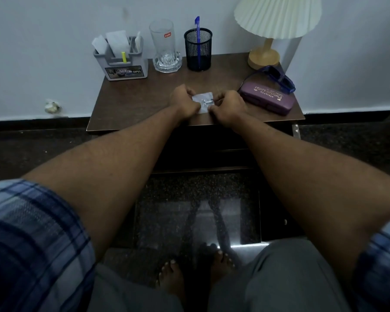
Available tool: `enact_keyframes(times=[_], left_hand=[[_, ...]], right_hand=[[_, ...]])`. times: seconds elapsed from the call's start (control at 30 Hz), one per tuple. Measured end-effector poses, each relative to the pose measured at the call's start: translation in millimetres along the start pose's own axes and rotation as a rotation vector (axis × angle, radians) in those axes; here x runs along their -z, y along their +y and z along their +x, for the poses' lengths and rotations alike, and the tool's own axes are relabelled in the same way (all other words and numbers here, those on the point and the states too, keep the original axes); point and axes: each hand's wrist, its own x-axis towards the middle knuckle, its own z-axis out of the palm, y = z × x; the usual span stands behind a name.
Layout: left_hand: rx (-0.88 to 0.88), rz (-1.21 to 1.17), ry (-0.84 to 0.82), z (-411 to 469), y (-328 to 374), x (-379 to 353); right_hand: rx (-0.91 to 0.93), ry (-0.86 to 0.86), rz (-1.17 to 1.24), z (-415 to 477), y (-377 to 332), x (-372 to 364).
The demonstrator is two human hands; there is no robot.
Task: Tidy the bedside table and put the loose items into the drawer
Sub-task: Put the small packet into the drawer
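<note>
At desk (pixel 131 104) centre, both hands, left (pixel 185 102) and right (pixel 227 106), pinch a packet (pixel 202 97); grip closed. Glasses (pixel 277 77) at 2 o'clock risk knocking.

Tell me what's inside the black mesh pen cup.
One blue pen stands upright inside the black mesh pen cup. Its bottom is too dark to show anything smaller.

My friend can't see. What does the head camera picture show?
Two hands, left hand and right hand, pinch a small clear packet on a brown bedside table. Behind stand a glass, pen cup and lamp.
</note>
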Motion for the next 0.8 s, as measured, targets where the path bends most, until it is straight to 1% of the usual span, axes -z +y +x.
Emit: enact_keyframes(times=[0.1,0.2,0.37,0.47,0.63,0.73,0.8], left_hand=[[0.117,-0.218,0.074,-5.8,-3.0,-4.8],[0.215,-0.373,0.106,-11.8,-2.6,-5.2],[0.28,-0.58,0.045,-32.4,2.0,-0.3],[0.307,-0.661,0.025,-50.8,5.9,2.1],[0.338,-0.78,0.006,-84.3,4.7,12.1],[0.349,-0.843,0.02,-105.0,-3.0,15.2],[0.371,-0.864,0.002,-119.1,-11.9,12.4]], right_hand=[[-0.05,0.019,0.161,-1.9,0.0,-2.0],[-0.113,-0.027,0.316,-9.7,-3.2,3.4],[-0.163,-0.069,0.559,-26.6,-7.9,22.3],[-0.194,-0.074,0.689,-41.7,-12.3,29.9],[-0.253,-0.098,0.834,-69.9,-20.0,34.9],[-0.281,-0.125,0.893,-87.8,-20.5,29.6],[-0.31,-0.152,0.916,-98.7,-16.5,23.4]])
